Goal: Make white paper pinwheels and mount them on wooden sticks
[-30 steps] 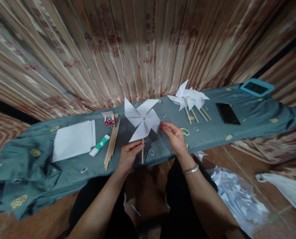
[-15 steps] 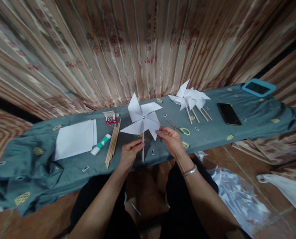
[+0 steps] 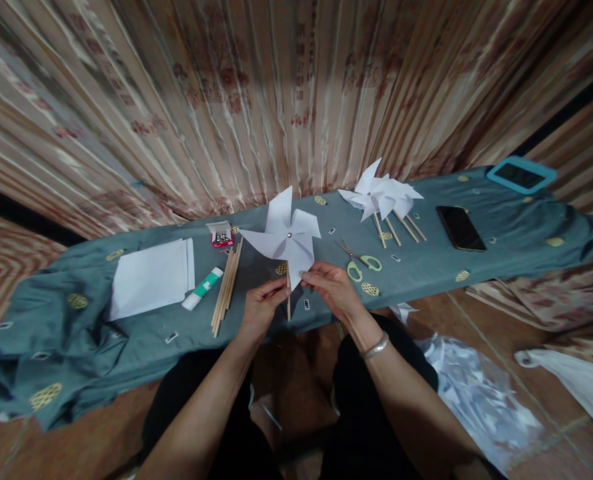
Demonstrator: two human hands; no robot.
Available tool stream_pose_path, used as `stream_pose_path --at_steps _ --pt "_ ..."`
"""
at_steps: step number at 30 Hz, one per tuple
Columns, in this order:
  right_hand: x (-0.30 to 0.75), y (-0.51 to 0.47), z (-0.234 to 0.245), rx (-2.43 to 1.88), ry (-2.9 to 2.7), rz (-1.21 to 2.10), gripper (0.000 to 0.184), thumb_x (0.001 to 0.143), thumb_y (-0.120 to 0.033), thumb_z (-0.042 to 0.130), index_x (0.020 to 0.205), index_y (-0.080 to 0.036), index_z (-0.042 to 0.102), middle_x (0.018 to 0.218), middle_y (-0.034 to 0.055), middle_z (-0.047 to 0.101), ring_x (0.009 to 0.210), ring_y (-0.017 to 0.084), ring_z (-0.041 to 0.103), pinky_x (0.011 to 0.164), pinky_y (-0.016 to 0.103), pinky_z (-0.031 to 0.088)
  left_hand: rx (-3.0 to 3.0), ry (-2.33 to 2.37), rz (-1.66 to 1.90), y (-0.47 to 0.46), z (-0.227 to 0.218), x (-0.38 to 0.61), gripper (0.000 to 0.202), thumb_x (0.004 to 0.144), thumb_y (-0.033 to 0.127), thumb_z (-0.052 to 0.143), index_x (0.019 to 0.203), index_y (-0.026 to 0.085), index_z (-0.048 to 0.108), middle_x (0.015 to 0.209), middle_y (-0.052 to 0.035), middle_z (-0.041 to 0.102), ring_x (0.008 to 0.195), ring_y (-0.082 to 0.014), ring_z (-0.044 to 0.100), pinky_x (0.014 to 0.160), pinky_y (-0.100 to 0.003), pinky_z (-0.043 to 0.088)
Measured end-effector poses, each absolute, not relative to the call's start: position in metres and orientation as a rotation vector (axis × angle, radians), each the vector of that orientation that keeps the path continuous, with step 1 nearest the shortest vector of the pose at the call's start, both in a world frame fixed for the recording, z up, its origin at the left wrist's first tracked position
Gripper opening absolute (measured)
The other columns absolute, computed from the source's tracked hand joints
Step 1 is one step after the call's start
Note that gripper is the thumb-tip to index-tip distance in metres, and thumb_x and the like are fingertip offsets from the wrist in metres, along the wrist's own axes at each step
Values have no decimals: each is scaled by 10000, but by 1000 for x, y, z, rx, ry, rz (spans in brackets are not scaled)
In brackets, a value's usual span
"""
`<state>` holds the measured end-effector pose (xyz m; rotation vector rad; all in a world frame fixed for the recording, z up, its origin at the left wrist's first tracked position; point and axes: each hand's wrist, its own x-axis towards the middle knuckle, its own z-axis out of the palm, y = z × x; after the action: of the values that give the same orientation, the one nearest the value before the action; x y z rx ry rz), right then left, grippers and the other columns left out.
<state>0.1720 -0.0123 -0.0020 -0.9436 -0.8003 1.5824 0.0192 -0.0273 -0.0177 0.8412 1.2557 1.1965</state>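
A white paper pinwheel [image 3: 300, 244] with a silver pin at its centre stands upright over the table, its wooden stick pointing down. My left hand [image 3: 262, 303] is closed, pinching that stick below the blades. At the lower blade, my right hand [image 3: 332, 288] has thumb and fingers together on the paper's edge. Just right of that hand lie scissors [image 3: 359, 260] with green handles. To the left are several wooden sticks [image 3: 226, 290], a green and white glue stick [image 3: 202, 289] and a small red box of pins [image 3: 220, 236].
Several finished pinwheels [image 3: 380, 195] lie at the back right. Farther right are a black phone [image 3: 460, 228] and a blue-framed device [image 3: 521, 175]. White paper sheets [image 3: 149, 279] rest at left. A plastic bag of paper scraps [image 3: 476, 393] sits on the floor.
The pinwheel's blades have turned slightly clockwise. My right hand has moved left and a little down with a blade, uncovering more of the scissors' handles. My left hand stays on the stick.
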Motion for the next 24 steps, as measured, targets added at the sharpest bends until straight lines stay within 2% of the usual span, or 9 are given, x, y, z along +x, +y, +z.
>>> stream_pose_path --at_steps 4,10,15,18,20,22,24 --pt "166 -16 -2 -923 -869 1609 255 550 -377 866 677 -205 729 641 -19 701 600 104 603 655 247 482 902 1226 1157 -29 -17 19 311 514 377 845 790 244 789 871 -38 772 862 -236 685 912 -371 486" --pt "167 -22 3 -907 -1106 1623 283 618 -459 817 739 -214 745 677 -3 730 635 126 636 677 274 516 948 1209 1166 -28 -20 16 270 547 360 824 786 242 787 832 -27 766 808 -219 673 867 -350 484" --pt "194 -15 4 -1055 -1066 1328 294 667 -500 777 732 -216 732 614 7 709 572 135 622 621 289 510 914 1261 1175 -28 -18 13 270 503 378 839 729 242 781 780 -19 758 789 -214 663 837 -341 487" --pt "209 -5 -1 -1096 -907 1078 327 604 -457 831 821 -238 720 758 17 749 755 177 685 786 345 537 924 1250 1133 -30 -15 14 282 485 391 846 710 235 782 748 -19 753 768 -217 661 816 -340 496" --pt "214 1 -4 -1091 -870 1000 397 571 -428 852 895 -251 708 903 29 759 908 199 687 913 385 511 948 1229 1107 -32 -14 15 263 489 386 845 693 233 781 736 -21 752 763 -220 662 807 -341 502" --pt "215 5 -7 -1081 -873 987 428 575 -418 849 940 -254 698 968 38 752 969 210 676 963 407 489 961 1212 1092 -33 -14 16 241 499 370 839 686 229 780 735 -23 751 752 -214 662 791 -333 504" --pt "213 6 -8 -1073 -884 1005 420 593 -418 836 951 -252 695 951 38 752 956 212 677 959 411 490 956 1207 1084 -32 -15 16 227 504 356 835 683 228 779 732 -24 748 730 -201 658 765 -321 502"
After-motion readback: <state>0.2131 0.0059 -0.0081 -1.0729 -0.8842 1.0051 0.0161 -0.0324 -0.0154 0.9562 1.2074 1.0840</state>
